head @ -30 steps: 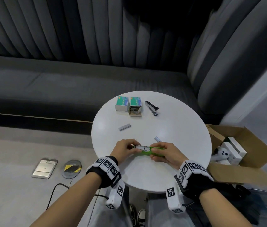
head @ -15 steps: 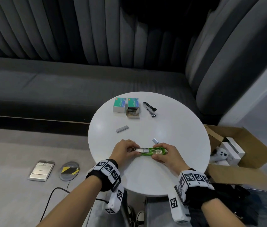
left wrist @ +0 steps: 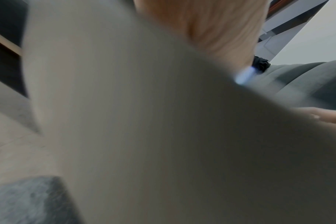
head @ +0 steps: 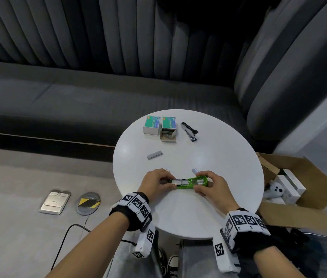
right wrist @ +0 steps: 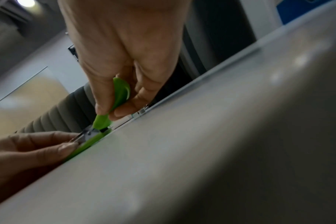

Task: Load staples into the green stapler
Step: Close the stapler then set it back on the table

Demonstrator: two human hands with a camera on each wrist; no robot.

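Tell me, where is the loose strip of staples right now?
In the head view the staple strip lies alone on the white table, left of centre, between the two staple boxes behind it and the left hand in front.

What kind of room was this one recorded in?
Probably an office lounge or meeting nook: a long grey upholstered bench with a channel-padded back, a small round white table, and a metal floor socket box in the carpet.
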